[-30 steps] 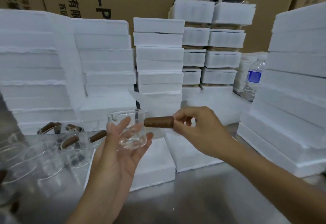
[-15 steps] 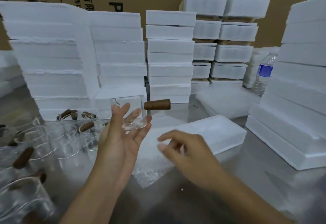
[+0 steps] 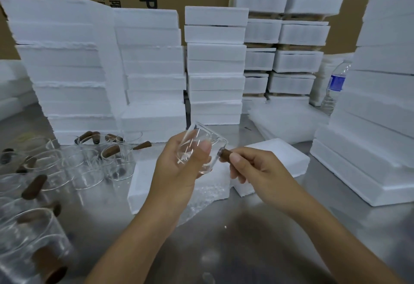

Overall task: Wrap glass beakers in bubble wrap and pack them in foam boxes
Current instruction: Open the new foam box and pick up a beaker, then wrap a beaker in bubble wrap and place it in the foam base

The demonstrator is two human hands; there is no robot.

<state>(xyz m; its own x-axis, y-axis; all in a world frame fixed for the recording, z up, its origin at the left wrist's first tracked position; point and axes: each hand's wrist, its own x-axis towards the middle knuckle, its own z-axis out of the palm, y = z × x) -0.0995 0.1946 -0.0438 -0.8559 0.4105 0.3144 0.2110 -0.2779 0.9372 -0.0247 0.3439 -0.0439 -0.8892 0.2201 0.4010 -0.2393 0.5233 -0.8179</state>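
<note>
My left hand (image 3: 179,169) holds a clear glass beaker (image 3: 201,147) tilted above the table, thumb across its wall. The beaker has a brown wooden handle (image 3: 225,154), and my right hand (image 3: 255,171) pinches that handle at the beaker's right side. Under both hands lies a sheet of bubble wrap (image 3: 206,196), spread over a low foam box (image 3: 140,183). A second foam box (image 3: 282,156) lies just right of it.
Several more glass beakers with brown handles (image 3: 89,160) crowd the metal table at the left. Stacks of white foam boxes (image 3: 152,71) wall in the back and right side (image 3: 380,104). A water bottle (image 3: 333,89) stands far right. Cardboard cartons stand behind.
My right hand, which had let go of the handle and dropped low, has come back up and taken the handle. The beaker is now tilted and lower, over the bubble wrap.
</note>
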